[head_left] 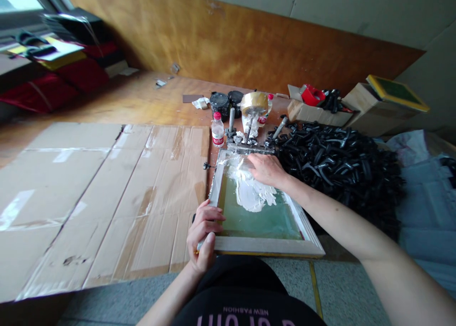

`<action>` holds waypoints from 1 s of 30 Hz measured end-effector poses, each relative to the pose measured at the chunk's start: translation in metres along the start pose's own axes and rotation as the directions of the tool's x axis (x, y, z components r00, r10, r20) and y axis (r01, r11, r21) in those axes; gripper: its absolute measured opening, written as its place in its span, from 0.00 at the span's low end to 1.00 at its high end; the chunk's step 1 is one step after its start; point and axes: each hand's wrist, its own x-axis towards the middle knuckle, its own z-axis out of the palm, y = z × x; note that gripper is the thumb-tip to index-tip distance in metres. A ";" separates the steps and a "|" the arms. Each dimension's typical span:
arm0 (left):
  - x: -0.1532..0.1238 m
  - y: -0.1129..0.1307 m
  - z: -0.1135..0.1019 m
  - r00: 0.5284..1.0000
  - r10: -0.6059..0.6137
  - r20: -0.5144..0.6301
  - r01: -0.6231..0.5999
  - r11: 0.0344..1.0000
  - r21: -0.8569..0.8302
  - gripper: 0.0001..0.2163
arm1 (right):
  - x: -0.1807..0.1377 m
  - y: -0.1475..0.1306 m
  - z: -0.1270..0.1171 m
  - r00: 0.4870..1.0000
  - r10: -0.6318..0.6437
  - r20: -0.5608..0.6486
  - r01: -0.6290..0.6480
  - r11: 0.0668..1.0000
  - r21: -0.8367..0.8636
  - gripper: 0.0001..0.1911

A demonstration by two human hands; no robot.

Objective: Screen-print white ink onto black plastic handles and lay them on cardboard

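A screen-printing frame (261, 244) with a green mesh (256, 226) lies in front of me at the table's edge. Thick white ink (254, 193) is spread over the upper middle of the mesh. My left hand (204, 231) is closed around the frame's near left corner, thumb on the near side and fingers over the left bar. At the far end of the mesh my right hand (267, 168) is closed, palm down, by the ink; whatever its fingers hold is hidden. A metal hinge clamp (251, 148) runs along the frame's far edge.
Flattened cardboard (107, 197) covers the table to the left. A heap of black plastic pieces (331, 164) lies right of the frame. Behind it stand a red-capped bottle (217, 131), a black tub (220, 105) and a tape roll (254, 103). Boxes (370, 100) sit at the back right.
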 end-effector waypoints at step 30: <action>-0.004 -0.003 0.001 1.000 -0.015 -0.026 0.015 1.000 -0.010 0.10 | -0.023 0.037 -0.013 0.992 -0.060 0.109 0.058 0.998 0.029 0.10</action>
